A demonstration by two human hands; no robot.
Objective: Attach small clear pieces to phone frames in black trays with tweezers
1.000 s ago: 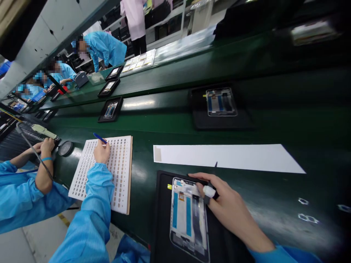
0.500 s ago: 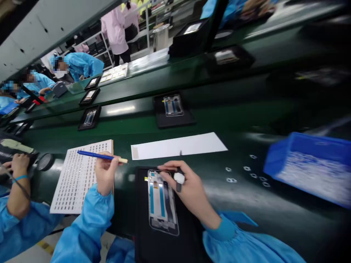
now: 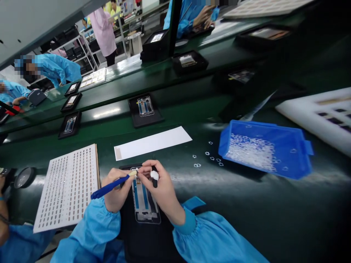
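Observation:
My left hand (image 3: 116, 193) is closed round a blue pen-like tool (image 3: 109, 186) with a pale tip, and the tip touches the top left corner of a white phone frame (image 3: 144, 204). The frame lies in a black tray (image 3: 142, 237) at the near edge of the green bench. My right hand (image 3: 160, 191) rests on the frame's top right, fingers curled round a thin black tool (image 3: 154, 179); a white cot covers one fingertip. The two hands almost meet over the frame's top edge.
A white perforated board (image 3: 65, 186) lies to the left, a white paper strip (image 3: 153, 142) just behind the tray. A blue bin (image 3: 265, 149) of small clear parts sits to the right, a few parts loose beside it. Black trays ride the belt behind. Co-workers in blue stand further left.
My left hand has left the perforated board and brought the blue tool's tip to the phone frame. My view has swung right, so the blue bin now shows fully.

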